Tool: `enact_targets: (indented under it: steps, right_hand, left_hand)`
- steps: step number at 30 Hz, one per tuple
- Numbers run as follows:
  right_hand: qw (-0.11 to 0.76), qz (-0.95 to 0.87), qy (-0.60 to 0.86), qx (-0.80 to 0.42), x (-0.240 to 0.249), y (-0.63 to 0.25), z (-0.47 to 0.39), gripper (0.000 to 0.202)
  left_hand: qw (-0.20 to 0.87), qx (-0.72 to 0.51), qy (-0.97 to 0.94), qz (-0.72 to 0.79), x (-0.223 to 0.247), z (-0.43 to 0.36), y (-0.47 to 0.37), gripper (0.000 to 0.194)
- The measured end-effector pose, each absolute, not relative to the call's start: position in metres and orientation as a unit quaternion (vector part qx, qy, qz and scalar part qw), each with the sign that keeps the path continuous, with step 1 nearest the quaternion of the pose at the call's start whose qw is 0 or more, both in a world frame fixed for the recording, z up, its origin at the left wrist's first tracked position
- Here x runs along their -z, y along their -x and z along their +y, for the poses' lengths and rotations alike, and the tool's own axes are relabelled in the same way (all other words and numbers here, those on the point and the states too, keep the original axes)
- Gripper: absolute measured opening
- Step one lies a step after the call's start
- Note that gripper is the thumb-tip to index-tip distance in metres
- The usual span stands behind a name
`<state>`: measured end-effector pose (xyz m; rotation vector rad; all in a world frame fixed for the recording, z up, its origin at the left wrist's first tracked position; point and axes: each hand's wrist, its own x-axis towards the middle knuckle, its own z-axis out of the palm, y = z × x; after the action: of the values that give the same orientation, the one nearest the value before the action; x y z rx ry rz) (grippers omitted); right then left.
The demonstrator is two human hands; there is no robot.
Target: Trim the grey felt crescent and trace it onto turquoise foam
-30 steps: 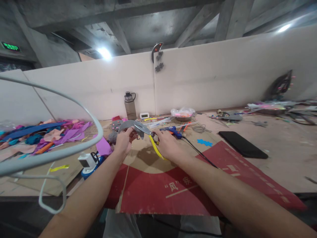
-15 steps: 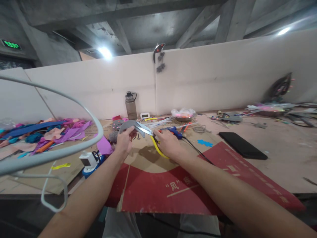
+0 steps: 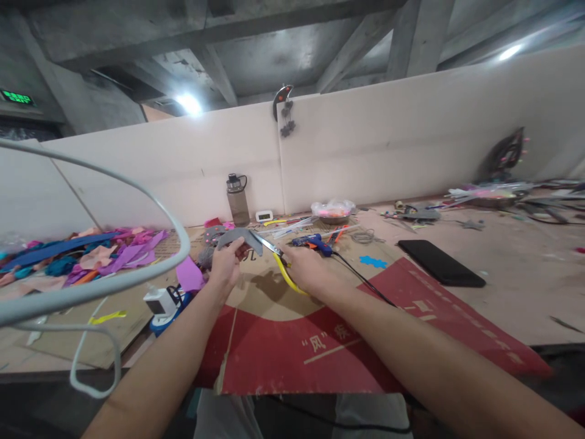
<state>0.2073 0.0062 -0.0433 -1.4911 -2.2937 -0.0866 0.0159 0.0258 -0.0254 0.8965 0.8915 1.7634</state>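
My left hand (image 3: pixel 227 263) pinches a curved strip of grey felt (image 3: pixel 251 239) above the cardboard. In my right hand (image 3: pixel 301 267) are scissors (image 3: pixel 287 275) with yellow handles, their metal blades pointing up and left. The blades reach the right end of the felt; whether they are cutting into it I cannot tell. Behind my right hand lies a blue glue gun (image 3: pixel 320 244) with a black cord. A blue felt cutout (image 3: pixel 372 261) rests on the cardboard to the right.
Red-and-brown cardboard (image 3: pixel 292 360) covers the table in front of me. Felt scraps (image 3: pixel 95 256) pile up at left, near a looping pale tube (image 3: pixel 176 225). Behind stand a bottle (image 3: pixel 237 204) and a bowl (image 3: pixel 333 216). A black phone (image 3: pixel 441 262) lies at right.
The scissor blades, spread apart before, now look closer together at the end of the felt. The whole view has shifted slightly; both hands keep their holds.
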Motion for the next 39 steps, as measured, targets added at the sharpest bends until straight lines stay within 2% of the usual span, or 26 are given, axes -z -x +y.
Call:
enact_targets:
  steps: [9,14,21,39]
  right_hand:
    - [0.276,-0.803,0.528,0.005,0.051,-0.208,0.015,0.039]
    - [0.244,-0.816,0.522,0.053,0.051,-0.206,0.009,0.034]
    - [0.217,-0.821,0.518,0.103,0.047,-0.207,0.007,0.037]
    - [0.206,-0.829,0.516,0.070,0.043,-0.205,0.003,0.035]
  left_hand:
    - [0.475,-0.736,-0.323,0.359,0.025,0.033,-0.002,0.014]
    - [0.485,-0.727,-0.315,0.371,0.024,0.031,-0.003,0.011]
    - [0.488,-0.738,-0.290,0.365,0.024,0.032,-0.006,0.010]
    - [0.539,-0.752,-0.243,0.291,0.037,0.039,-0.009,0.009]
